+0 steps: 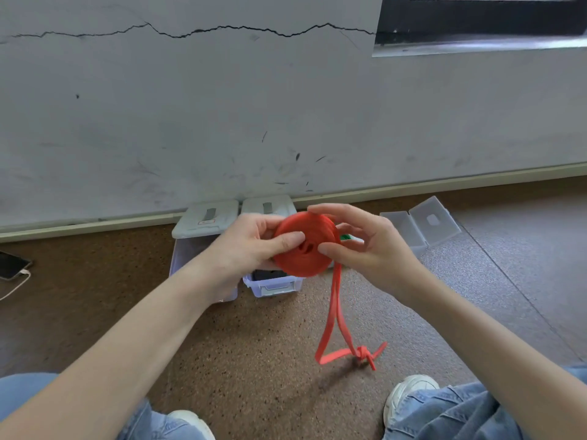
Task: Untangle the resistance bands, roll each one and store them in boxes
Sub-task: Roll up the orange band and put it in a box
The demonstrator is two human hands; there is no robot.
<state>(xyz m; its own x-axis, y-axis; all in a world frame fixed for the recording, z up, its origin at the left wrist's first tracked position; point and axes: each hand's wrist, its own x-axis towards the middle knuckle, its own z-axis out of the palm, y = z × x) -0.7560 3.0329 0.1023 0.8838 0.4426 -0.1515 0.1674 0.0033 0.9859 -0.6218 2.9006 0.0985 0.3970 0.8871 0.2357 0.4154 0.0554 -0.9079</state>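
Note:
A red resistance band (pixel 305 246) is wound into a flat round coil held above the floor. My left hand (pixel 254 242) grips the coil from the left, thumb across its face. My right hand (pixel 365 246) pinches the coil's right edge with curled fingers. A loose tail of the band (pixel 333 315) hangs down and ends in a knot (pixel 363 354) just above the floor. Behind the coil stand clear plastic boxes: one on the left (pixel 203 223) and a middle one (pixel 273 285) with something dark inside. A bit of green (pixel 344 237) shows behind my right hand.
An open clear box with its lid flipped back (pixel 419 223) lies to the right by the wall. A phone with a cable (pixel 11 265) lies on the floor at the far left. My knees and white shoes (pixel 409 395) frame the brown speckled floor in front.

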